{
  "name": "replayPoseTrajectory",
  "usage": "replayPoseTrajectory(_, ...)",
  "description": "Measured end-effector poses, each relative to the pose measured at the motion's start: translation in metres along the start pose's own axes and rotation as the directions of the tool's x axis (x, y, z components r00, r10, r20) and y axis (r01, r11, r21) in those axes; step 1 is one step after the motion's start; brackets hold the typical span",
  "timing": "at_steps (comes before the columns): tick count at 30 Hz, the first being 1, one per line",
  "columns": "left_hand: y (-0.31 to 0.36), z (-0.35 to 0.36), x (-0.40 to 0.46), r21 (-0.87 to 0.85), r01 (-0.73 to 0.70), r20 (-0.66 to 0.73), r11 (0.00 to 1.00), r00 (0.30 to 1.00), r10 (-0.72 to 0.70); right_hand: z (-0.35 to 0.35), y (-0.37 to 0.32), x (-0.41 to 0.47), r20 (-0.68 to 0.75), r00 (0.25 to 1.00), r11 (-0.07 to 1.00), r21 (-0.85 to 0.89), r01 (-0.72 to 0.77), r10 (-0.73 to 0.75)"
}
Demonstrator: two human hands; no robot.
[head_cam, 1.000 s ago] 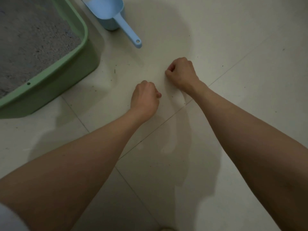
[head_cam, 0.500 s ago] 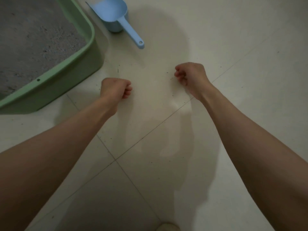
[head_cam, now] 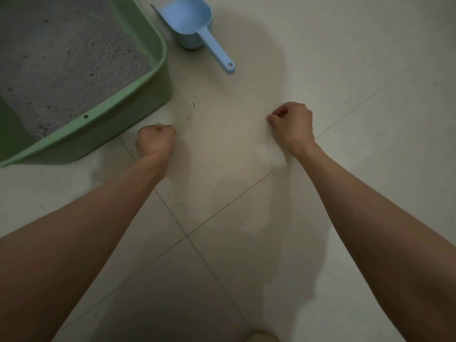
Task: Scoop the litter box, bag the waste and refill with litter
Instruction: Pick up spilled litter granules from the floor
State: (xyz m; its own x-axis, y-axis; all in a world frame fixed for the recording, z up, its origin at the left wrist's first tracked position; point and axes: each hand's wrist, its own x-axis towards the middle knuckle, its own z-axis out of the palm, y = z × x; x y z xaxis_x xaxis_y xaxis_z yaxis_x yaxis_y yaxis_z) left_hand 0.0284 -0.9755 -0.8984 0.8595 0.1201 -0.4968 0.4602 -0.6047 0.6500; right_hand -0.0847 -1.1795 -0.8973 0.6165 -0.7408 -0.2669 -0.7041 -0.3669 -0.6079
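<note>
Head view of a tiled floor (head_cam: 345, 58) with a green litter box (head_cam: 118, 114) at upper left, holding grey litter (head_cam: 61, 65) that lies fairly even across its base. A pale blue scoop (head_cam: 190, 23) lies on the floor just beside the box's right wall, its bowl open upward and its handle pointing toward the person, near but apart from both hands. The left hand (head_cam: 154, 141) is curled into a fist close to the box's near corner, and the right hand (head_cam: 292, 122) is likewise curled, with thumb against forefinger; nothing can be seen in either, though a thin or clear item would be hard to make out in this dim light. The hands are well apart from each other. No bag and no litter supply appear in view. Dark specks (head_cam: 193, 104) dot the tile between box and hands. Judged from this layout, the step in hand is preparatory; it is best done by taking the scoop by its handle end, keeping the bowl level, and working over the box so that spill stays inside.
</note>
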Motion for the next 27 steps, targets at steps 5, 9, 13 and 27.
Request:
replayPoseTrajectory(5, -0.004, -0.008, 0.004, -0.006, -0.082, -0.079, 0.997, 0.994, 0.081, 0.000, -0.004, -0.002, 0.028, 0.999, 0.996, -0.086, 0.021, -0.019)
replayPoseTrajectory(9, -0.007, -0.010, 0.010, 0.024, -0.139, 0.009, 0.990, 0.990, 0.139, 0.000, -0.004, -0.003, 0.062, 0.997, 0.980, -0.190, 0.061, -0.050)
replayPoseTrajectory(13, -0.008, -0.006, 0.014, 0.084, -0.183, 0.031, 0.980, 0.983, 0.181, -0.006, -0.009, 0.003, 0.060, 0.989, 0.933, 0.330, -0.144, 0.132)
replayPoseTrajectory(27, 0.006, 0.015, 0.009, 0.247, -0.345, 0.003, 0.905, 0.935, 0.356, 0.000, -0.016, 0.015, 0.107, 0.977, 0.888, 0.408, -0.211, 0.183)
